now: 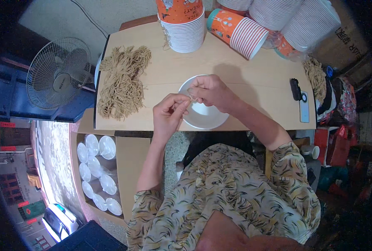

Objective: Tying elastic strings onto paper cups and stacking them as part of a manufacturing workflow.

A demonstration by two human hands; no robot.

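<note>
Over a white paper bucket [209,121] near the table's front edge, both my hands are closed in a pinch, fingertips almost touching. A thin, light tan cord [192,96] shows between them; most of it is hidden by the fingers. My left hand [169,112] is beside the bucket's left rim, thumb and forefinger together. My right hand [211,92] covers part of the bucket's opening, its fingers curled. At the left of the table lies a big bundle of tan cords [124,83], tied in at the middle.
Stacked paper buckets [184,37] stand at the back, with more orange and white buckets [240,35] lying right of them. A phone [304,106] is at the right edge. Below left, a carton [129,167] holds several clear plastic-covered stacks; a fan [60,75] stands beyond.
</note>
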